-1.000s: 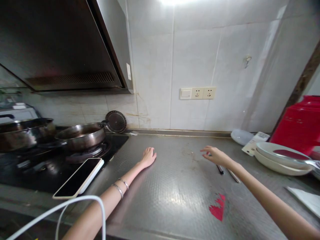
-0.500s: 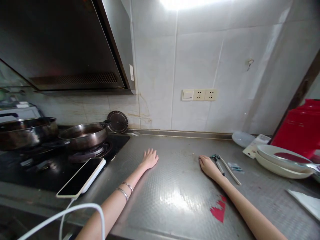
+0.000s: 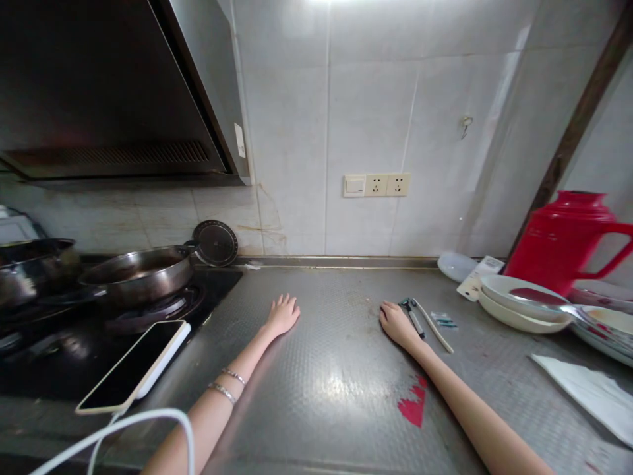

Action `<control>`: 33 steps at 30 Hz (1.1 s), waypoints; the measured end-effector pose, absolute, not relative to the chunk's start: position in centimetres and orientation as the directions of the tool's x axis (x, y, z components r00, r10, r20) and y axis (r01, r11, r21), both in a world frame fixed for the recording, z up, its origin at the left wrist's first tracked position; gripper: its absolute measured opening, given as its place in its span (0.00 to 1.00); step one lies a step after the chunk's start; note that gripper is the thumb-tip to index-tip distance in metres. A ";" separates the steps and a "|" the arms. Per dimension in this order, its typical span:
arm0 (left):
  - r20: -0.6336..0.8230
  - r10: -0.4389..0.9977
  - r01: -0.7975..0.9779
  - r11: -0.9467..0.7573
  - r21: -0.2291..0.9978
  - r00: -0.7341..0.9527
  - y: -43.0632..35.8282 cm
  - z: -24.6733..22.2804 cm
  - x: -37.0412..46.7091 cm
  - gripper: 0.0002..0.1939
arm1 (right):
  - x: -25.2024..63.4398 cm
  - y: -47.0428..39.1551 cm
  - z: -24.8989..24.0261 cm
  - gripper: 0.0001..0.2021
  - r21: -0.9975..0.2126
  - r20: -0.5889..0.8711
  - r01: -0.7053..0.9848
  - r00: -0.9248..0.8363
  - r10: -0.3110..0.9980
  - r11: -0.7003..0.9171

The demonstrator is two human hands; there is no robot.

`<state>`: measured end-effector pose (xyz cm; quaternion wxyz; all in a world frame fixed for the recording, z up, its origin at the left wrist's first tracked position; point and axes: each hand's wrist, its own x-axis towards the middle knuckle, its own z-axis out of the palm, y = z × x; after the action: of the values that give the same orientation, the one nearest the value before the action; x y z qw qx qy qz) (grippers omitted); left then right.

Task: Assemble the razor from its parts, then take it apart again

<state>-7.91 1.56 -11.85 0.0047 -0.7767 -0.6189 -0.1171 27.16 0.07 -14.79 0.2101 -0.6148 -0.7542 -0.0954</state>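
Now that you have lowered your right hand (image 3: 398, 323) from its raised pose of a second ago, both your palms face down on the steel counter (image 3: 336, 356), so neither is lifting anything. Nearest you, a torn red scrap (image 3: 414, 408) lies at about five o'clock from that hand, and a phone (image 3: 132, 367) at eight o'clock from your left hand (image 3: 283, 315). Your left fingers have fanned apart around nothing. Your right fingers lie close together; whether anything is beneath them, I cannot tell. At three o'clock, just beside your right hand, sits a slim tool (image 3: 416, 321) with a teal head, less covered than before; contact is unclear. Past it come a pale stick (image 3: 433, 325) and a small clear packet (image 3: 444, 320). Farther off, at two o'clock, stands a red flask (image 3: 558, 244).
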 end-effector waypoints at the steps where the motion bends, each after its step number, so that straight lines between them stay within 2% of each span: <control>1: 0.187 0.960 0.963 -0.234 0.137 0.207 1.6 -11.9 -7.9 0.25 | 27.2 0.1 -14.8 0.15 -0.119 0.433 0.967 -0.155 0.888 0.226; 23: 0.205 0.957 0.962 -0.235 0.136 0.205 2.0 -12.0 -8.1 0.24 | 26.4 -0.9 -13.2 0.13 -0.146 0.408 0.963 -0.150 0.901 0.227; 33: 0.196 0.959 0.962 -0.233 0.143 0.203 1.7 -11.8 -8.0 0.24 | 26.5 -1.1 -13.2 0.14 -0.201 0.390 0.951 -0.142 0.910 0.235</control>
<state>-8.05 1.75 -11.75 0.0055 -0.7756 -0.6193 -0.1220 26.49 -1.13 -13.21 0.2200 -0.6169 -0.7542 -0.0470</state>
